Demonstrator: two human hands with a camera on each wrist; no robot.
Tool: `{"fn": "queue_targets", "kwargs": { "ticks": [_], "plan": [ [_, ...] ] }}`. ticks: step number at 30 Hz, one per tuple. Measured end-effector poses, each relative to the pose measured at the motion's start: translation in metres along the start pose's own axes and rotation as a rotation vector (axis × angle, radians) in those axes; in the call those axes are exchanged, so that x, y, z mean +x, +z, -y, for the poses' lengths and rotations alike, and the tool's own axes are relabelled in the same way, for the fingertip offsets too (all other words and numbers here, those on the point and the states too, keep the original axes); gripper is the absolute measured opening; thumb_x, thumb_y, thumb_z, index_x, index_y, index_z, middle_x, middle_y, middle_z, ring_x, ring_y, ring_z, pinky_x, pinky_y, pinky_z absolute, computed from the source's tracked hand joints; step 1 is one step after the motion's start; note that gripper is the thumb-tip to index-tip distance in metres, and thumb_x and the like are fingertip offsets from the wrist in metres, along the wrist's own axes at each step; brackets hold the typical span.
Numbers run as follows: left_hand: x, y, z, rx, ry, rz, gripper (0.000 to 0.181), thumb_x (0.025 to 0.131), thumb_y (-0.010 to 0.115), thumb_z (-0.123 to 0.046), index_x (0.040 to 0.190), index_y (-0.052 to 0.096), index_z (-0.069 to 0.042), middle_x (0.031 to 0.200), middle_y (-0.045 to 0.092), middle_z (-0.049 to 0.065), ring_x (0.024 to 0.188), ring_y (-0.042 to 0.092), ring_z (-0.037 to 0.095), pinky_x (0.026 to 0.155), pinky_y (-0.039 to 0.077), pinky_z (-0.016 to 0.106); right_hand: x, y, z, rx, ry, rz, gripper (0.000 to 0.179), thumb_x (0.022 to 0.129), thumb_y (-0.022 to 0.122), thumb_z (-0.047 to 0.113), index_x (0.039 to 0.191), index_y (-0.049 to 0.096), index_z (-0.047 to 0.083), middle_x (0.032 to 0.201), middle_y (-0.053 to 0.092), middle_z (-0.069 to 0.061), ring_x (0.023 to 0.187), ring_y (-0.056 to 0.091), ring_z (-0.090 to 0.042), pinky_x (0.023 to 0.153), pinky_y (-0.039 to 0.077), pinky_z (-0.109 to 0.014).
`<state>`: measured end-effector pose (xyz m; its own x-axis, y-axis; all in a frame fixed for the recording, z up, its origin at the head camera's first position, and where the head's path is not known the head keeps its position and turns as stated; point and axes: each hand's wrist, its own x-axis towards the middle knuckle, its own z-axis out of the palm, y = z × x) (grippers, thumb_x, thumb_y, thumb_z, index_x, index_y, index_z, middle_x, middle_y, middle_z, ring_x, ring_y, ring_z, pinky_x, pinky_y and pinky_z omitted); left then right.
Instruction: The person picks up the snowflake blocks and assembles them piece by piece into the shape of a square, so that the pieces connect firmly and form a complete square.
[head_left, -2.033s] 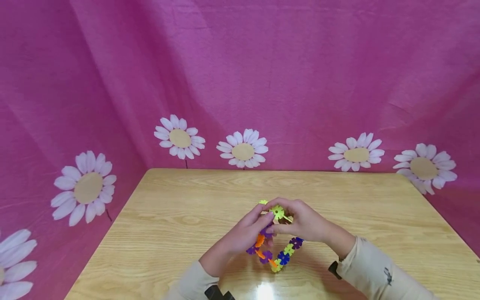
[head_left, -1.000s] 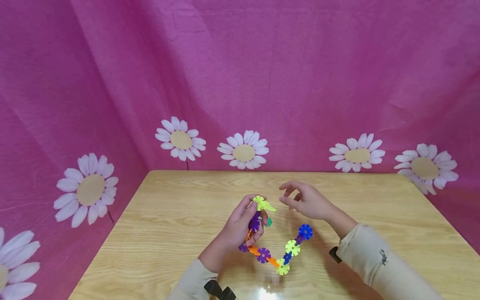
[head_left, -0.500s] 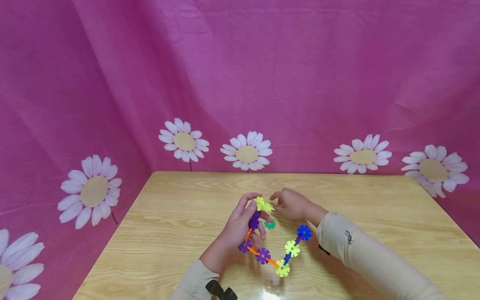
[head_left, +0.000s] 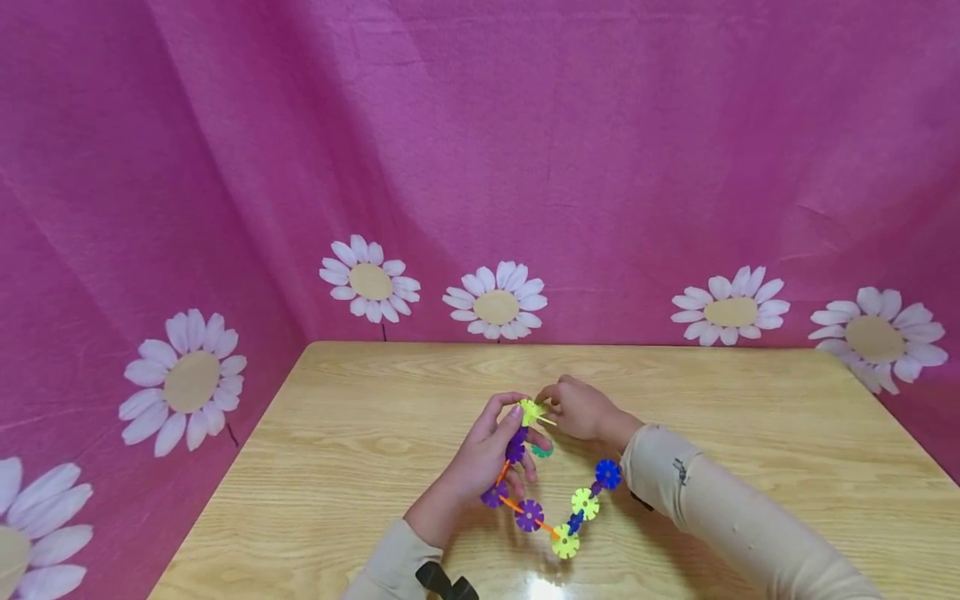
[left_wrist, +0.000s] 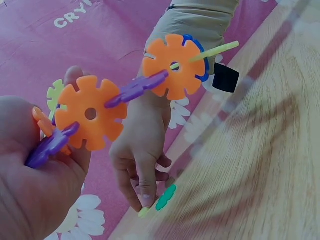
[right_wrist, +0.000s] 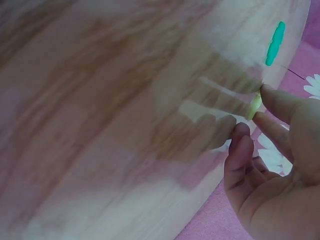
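Observation:
A chain of interlocking plastic flower discs in purple, orange, yellow and blue [head_left: 529,516] hangs in a curve from my left hand [head_left: 480,454]. The thumb and fingers pinch its upper end at a yellow disc [head_left: 528,411]. Its other end, a blue disc [head_left: 608,474], dangles free on the right. Beyond the chain, my right hand [head_left: 588,412] is down at the tabletop. In the right wrist view its thumb and forefinger pinch a loose yellow disc [right_wrist: 254,106] by the edges. A green disc [left_wrist: 166,197] lies on the table close to those fingertips.
The wooden table [head_left: 390,417] carries the green disc behind the chain. A pink cloth [head_left: 525,167] printed with white daisies hangs behind and to the left of the table. Dark straps [head_left: 446,581] show at the wrists.
The right hand let go of the chain, drew away to the right, then came down behind the left hand to the yellow disc. The left hand kept its grip; the chain's blue end now hangs free.

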<state>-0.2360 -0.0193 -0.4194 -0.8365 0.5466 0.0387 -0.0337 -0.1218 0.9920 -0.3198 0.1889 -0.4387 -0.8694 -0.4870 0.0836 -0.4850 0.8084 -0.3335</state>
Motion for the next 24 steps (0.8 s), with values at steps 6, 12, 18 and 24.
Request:
{"fn": "queue_targets", "kwargs": {
  "ticks": [6,12,18,24],
  "plan": [
    [0.001,-0.001,0.0,0.004,-0.021,-0.009,0.032,0.109,0.033,-0.041,0.137,0.037,-0.025,0.103,0.07,0.017,0.057,0.063,0.013,0.046,0.054,0.029,0.001,0.0,-0.002,0.106,0.045,-0.028,0.022,0.086,0.077,0.015,0.103,0.069,0.004,0.092,0.069,-0.009,0.086,0.064,-0.022,0.081,0.055,-0.039],
    [0.001,-0.002,0.0,0.008,-0.032,-0.009,0.035,0.109,0.033,-0.043,0.138,0.037,-0.025,0.102,0.07,0.013,0.059,0.064,0.014,0.046,0.054,0.028,-0.004,-0.002,-0.002,0.229,0.119,-0.09,0.018,0.086,0.078,0.012,0.102,0.071,0.007,0.087,0.07,-0.006,0.08,0.064,-0.016,0.072,0.054,-0.033],
    [0.002,-0.003,-0.001,-0.003,-0.035,-0.006,0.038,0.108,0.034,-0.046,0.139,0.036,-0.025,0.105,0.07,0.016,0.061,0.065,0.014,0.046,0.054,0.027,-0.016,-0.006,-0.002,0.477,0.218,-0.155,0.016,0.089,0.072,0.008,0.104,0.075,0.002,0.088,0.072,-0.007,0.079,0.068,-0.016,0.068,0.057,-0.027],
    [0.002,-0.004,0.0,-0.009,-0.049,-0.037,0.037,0.108,0.033,-0.046,0.139,0.036,-0.025,0.111,0.068,0.025,0.059,0.065,0.012,0.045,0.054,0.027,-0.041,-0.018,0.005,0.855,0.315,-0.18,0.026,0.094,0.067,0.003,0.116,0.067,-0.011,0.099,0.071,-0.019,0.084,0.075,-0.027,0.077,0.062,-0.039]
  ]
}}
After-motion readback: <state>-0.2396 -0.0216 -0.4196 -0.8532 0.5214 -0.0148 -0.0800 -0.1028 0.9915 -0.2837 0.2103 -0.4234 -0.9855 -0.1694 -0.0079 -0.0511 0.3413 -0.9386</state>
